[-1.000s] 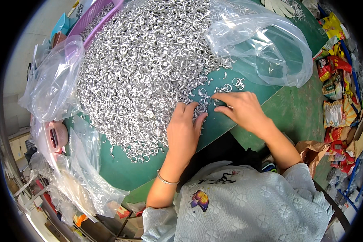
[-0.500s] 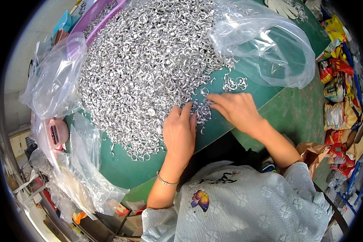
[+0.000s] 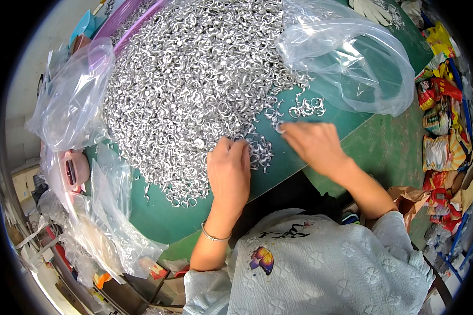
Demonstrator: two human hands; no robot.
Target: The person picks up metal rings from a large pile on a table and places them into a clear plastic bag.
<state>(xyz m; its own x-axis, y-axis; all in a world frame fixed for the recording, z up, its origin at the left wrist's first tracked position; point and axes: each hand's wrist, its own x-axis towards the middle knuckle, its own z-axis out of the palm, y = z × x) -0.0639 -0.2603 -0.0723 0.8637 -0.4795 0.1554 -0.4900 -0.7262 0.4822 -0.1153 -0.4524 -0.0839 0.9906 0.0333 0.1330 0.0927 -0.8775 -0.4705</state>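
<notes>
A large heap of small silver metal rings (image 3: 173, 89), many of them open and curved, covers much of the green tabletop (image 3: 152, 223). My left hand (image 3: 229, 167) is at the near right edge of the heap, fingers bent down and drawn together among the rings; what they pinch is hidden. To its right, thumb and fingers of my right hand (image 3: 316, 147) are closed on a small silver ring (image 3: 280, 128), slightly blurred, above the bare green surface. Beyond that hand lies a small separate cluster of rings (image 3: 308, 107). A thin bracelet circles my left wrist.
A clear plastic bag (image 3: 352, 68) lies at the right of the heap, with pale gloves (image 3: 372, 10) beyond it. More clear bags (image 3: 71, 100), a pink device (image 3: 75, 170) and a purple basket (image 3: 118, 21) line the left. Colourful packages (image 3: 437, 149) stand along the far right.
My right hand has moved slightly right, away from the heap, with a ring at its fingertips. The left hand has shifted a little left, its fingers drawing closer together.
</notes>
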